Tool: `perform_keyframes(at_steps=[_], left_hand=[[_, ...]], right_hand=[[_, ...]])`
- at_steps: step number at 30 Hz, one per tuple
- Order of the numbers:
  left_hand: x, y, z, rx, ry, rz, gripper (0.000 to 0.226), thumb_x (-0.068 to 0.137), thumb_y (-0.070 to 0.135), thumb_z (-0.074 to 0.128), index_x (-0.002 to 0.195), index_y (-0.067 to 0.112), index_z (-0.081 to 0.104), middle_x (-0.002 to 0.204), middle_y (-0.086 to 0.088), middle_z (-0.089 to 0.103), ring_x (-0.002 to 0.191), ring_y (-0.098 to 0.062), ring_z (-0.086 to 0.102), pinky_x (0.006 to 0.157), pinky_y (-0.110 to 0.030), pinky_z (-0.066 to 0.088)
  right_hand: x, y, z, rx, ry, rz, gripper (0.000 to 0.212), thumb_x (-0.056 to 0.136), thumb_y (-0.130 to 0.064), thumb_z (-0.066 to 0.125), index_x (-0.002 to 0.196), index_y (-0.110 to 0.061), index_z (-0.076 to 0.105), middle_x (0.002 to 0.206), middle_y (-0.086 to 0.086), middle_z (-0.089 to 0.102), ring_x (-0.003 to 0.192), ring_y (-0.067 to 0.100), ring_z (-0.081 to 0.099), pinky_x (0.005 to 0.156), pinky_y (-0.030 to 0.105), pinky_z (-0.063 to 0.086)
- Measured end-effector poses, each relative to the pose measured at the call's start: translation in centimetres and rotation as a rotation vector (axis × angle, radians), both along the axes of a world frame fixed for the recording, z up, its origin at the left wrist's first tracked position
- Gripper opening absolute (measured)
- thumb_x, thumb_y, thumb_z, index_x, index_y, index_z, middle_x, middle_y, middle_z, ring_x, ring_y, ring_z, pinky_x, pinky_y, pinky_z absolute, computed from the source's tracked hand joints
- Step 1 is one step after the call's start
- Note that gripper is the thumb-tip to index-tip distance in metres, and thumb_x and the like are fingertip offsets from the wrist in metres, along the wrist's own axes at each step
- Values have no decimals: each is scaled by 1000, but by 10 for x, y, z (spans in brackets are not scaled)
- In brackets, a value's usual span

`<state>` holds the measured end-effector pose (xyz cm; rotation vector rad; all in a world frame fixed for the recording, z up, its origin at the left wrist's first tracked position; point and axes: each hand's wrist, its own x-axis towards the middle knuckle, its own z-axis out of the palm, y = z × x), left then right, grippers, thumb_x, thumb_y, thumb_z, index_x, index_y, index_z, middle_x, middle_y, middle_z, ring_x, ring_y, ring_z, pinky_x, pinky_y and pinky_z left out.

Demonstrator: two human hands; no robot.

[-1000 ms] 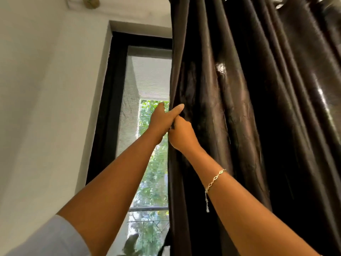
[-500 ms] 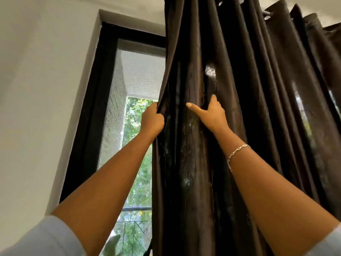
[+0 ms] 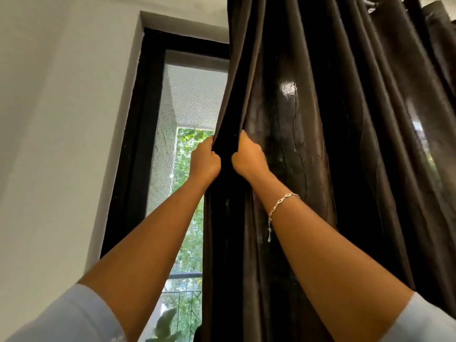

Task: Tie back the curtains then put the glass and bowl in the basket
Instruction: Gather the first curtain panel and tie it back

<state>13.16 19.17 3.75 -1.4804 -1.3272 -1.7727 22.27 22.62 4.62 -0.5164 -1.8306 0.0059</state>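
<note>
A dark brown curtain (image 3: 320,156) hangs in deep folds from the rod at the top and covers the right half of the view. My left hand (image 3: 206,162) is shut on the curtain's left edge at about head height. My right hand (image 3: 248,157), with a thin bracelet on the wrist, grips a fold of the same curtain right beside it. The two fists are close together with a bunch of fabric between them. No glass, bowl or basket is in view.
A tall window with a black frame (image 3: 138,144) and a mesh screen (image 3: 192,95) stands left of the curtain, with green trees and a railing (image 3: 183,276) outside. A white wall (image 3: 54,144) fills the left side. A leafy plant (image 3: 164,327) shows at the bottom.
My right hand has moved left from the flat front of the curtain and closed on a fold next to my left hand. The left hand keeps its hold on the edge.
</note>
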Motion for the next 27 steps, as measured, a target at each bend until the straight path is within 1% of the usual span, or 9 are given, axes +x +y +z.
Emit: perform_keyframes(at_steps=[3,7,13,16,18,19,21,24,27], left_hand=[[-6,-2,-4,-18,7,-37,41,87,-5,35,118,9,57,100,-11,62,85,-24,55,61,-28,37],[-12,3,-6,-39,-5,-70,41,88,-4,35,121,9,56,107,-17,64,98,-32,60,75,-31,44],[2,17,-16,-124,-29,-146,39,94,2,33,127,11,52,119,-15,60,109,-30,57,94,-38,47],[19,22,-19,-143,-116,-299,34,100,23,33,119,7,56,113,-14,61,106,-26,58,91,-35,46],[27,27,-20,-163,-189,-372,48,96,45,36,107,5,60,105,-12,63,100,-25,60,90,-37,47],[31,30,-22,-156,-194,-377,47,94,47,41,103,4,60,103,-13,63,98,-26,61,90,-39,48],[35,37,-23,-121,-190,-320,39,92,33,50,110,-1,57,109,-21,62,103,-33,60,93,-45,49],[42,42,-20,-69,-198,-235,28,92,11,42,112,-3,56,110,-26,61,102,-36,60,91,-46,49],[46,46,-22,-37,-159,-212,26,94,6,38,109,0,59,103,-22,63,94,-30,60,84,-38,47]], right_hand=[[-19,-4,-8,3,-27,74,58,89,0,39,144,-6,22,135,24,45,119,40,48,95,43,43],[-30,2,-21,7,-64,136,64,89,1,38,147,-11,15,140,23,41,120,40,48,97,48,43],[-22,24,-46,14,-177,120,69,90,3,39,149,-8,4,154,18,17,134,36,34,107,44,35],[-12,30,-51,44,-152,160,70,88,4,40,148,-5,6,153,19,21,137,33,32,108,41,34],[-4,33,-56,59,-145,203,74,83,7,41,148,-5,8,152,19,24,136,33,33,105,44,37],[2,33,-59,55,-164,220,76,82,7,42,148,-6,8,153,17,21,135,33,34,104,42,39],[15,35,-62,63,-238,237,79,81,5,48,148,-7,9,156,12,14,136,30,33,105,35,37],[44,38,-57,143,-378,207,77,84,-9,62,147,-7,17,156,13,14,143,23,21,111,24,20],[78,43,-44,263,-159,87,62,87,-9,59,142,-2,31,152,16,24,143,22,23,111,17,13]])
